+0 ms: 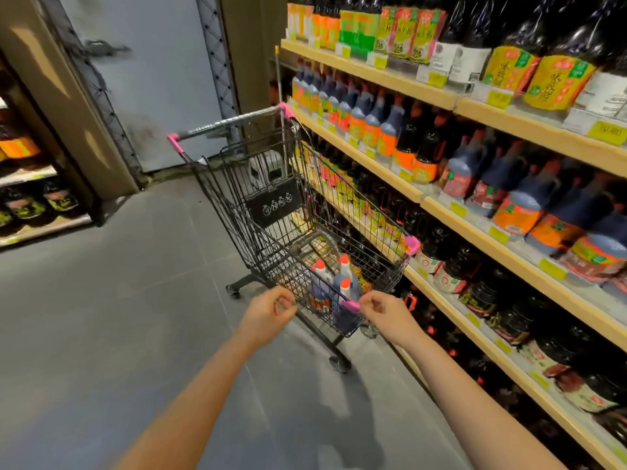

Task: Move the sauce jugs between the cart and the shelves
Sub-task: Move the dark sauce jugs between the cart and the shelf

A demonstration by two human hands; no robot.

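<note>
A black wire shopping cart (271, 212) with pink corners stands in the aisle against the shelves. At its near end stand three dark sauce jugs (342, 290) with red-and-white caps. My left hand (269, 312) hovers beside the cart's left side, fingers curled with thumb against forefinger and nothing in them. My right hand (381, 312) is curled the same way just right of the near pink corner (353, 305), and I see nothing held in it. Similar dark jugs with orange labels (519, 212) line the wooden shelves (475, 218) on the right.
The shelves run along the whole right side, several levels packed with dark bottles and yellow price tags. Another stocked shelf (30, 205) stands at the far left. Grey tiled floor (118, 300) lies open left of the cart. A grey wall with metal trusses (152, 79) closes the aisle ahead.
</note>
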